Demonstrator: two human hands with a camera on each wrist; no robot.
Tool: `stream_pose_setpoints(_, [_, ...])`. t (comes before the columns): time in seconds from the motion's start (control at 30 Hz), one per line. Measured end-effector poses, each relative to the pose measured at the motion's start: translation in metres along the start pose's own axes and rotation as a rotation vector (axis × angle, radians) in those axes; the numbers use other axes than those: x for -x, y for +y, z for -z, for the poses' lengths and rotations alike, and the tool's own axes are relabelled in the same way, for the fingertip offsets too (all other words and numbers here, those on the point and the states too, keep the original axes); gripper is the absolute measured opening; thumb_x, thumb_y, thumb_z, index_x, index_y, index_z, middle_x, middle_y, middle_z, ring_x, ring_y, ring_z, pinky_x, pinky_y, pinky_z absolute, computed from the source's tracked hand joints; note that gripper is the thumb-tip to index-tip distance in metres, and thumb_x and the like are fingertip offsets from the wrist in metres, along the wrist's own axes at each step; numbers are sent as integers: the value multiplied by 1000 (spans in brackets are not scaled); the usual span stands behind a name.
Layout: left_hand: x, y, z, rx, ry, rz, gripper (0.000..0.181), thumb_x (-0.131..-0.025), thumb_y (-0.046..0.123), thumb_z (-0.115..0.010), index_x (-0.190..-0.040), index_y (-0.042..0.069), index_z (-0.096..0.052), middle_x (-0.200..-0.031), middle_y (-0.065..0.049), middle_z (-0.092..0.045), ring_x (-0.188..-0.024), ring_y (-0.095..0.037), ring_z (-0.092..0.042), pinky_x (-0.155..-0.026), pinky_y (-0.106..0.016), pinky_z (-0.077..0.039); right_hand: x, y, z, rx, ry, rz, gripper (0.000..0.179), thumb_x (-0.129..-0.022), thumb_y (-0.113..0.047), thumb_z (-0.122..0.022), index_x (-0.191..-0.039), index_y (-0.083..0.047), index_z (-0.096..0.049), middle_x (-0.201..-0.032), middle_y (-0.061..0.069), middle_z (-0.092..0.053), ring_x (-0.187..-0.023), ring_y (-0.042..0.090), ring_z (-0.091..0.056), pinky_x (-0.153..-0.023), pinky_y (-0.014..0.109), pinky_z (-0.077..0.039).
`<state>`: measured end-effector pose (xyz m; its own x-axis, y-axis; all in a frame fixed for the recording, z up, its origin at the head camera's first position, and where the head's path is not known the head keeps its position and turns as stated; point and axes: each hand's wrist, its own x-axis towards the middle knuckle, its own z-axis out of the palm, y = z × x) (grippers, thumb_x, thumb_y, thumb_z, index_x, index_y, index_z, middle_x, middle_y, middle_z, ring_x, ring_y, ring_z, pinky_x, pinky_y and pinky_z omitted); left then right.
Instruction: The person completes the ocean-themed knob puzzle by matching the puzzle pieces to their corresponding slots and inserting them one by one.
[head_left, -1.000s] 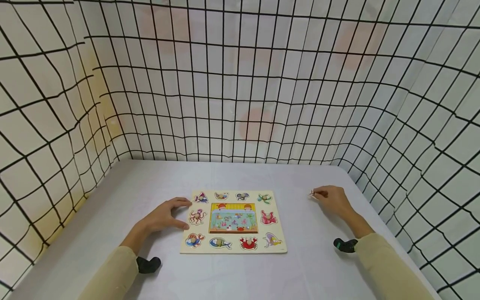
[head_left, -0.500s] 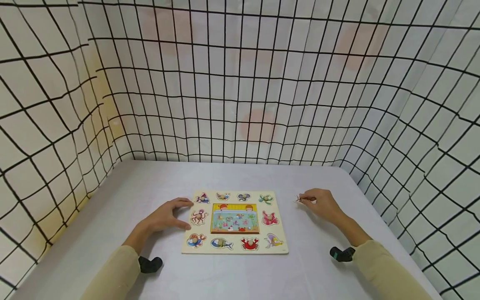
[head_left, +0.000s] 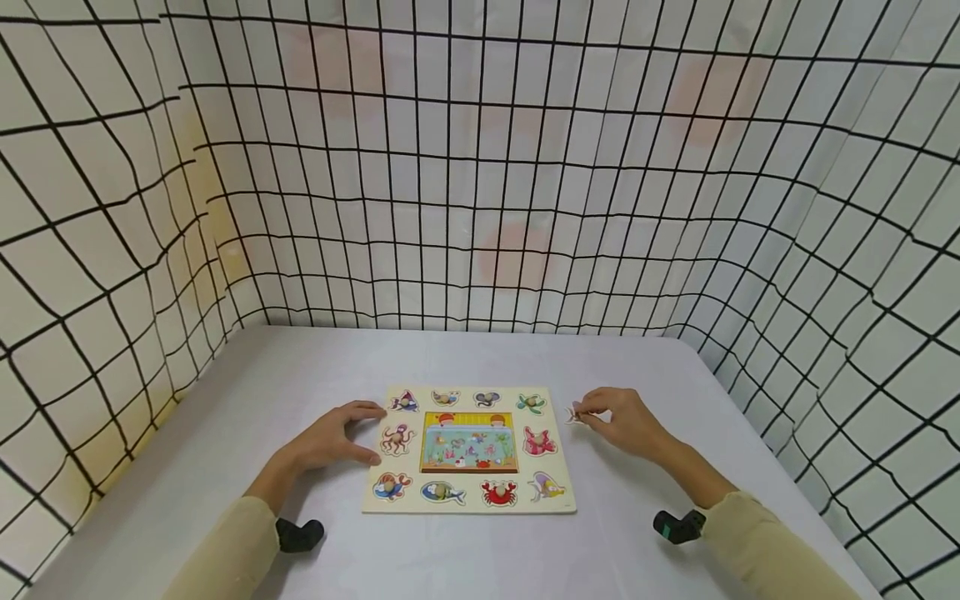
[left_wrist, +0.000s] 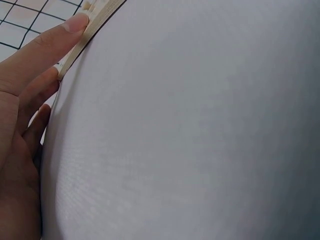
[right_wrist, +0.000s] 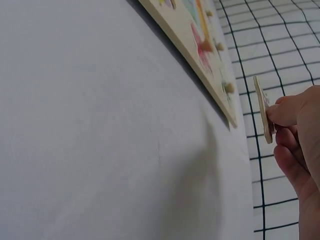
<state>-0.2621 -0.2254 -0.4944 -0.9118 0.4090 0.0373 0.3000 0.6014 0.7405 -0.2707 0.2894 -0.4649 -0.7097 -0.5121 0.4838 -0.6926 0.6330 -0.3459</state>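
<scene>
A wooden knob puzzle board point(head_left: 468, 490) lies flat on the table, with sea-animal pieces around a fish-tank picture in its middle. Thumb and fingers spread, my left hand point(head_left: 337, 437) touches the board's left edge. The left wrist view shows the thumb point(left_wrist: 75, 24) on the board's rim. Just past the board's right edge, my right hand point(head_left: 622, 421) pinches a small puzzle piece point(head_left: 573, 415). Seen edge-on in the right wrist view, that thin puzzle piece point(right_wrist: 262, 107) is raised off the table; its picture cannot be made out.
White cloth covers the table point(head_left: 480, 558). Walls of black grid netting point(head_left: 480, 183) over white sheets stand at the back and both sides. Each wrist carries a black device, one at the left cuff point(head_left: 300, 535) and one at the right cuff point(head_left: 678, 527).
My right hand has moved left and a little nearer to me, bringing the puzzle piece close to the board's right edge. The left hand stays at the board's left edge.
</scene>
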Motion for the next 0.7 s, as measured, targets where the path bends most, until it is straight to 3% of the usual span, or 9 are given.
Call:
stream_pose_setpoints(0.33, [0, 1, 1, 20, -7, -13, 81, -74, 30, -95, -143, 6, -61, -155, -21, -45, -147, -50, -29, -116, -71, -20, 3, -20, -8, -22, -91, 68, 20, -86, -1, -83, -105, -7, -83, -98, -7, -74, -89, 11, -67, -73, 36, -60])
stream_pose_setpoints(0.7, [-1, -1, 1, 43, -9, -3, 81, -73, 29, -95, -143, 7, -61, -155, -20, -45, -148, -49, -28, -117, -70, -17, 8, -40, -15, -72, -163, 83, 19, -88, 0, -80, -105, -9, -83, -102, -7, -73, -94, 13, -68, -81, 32, -60])
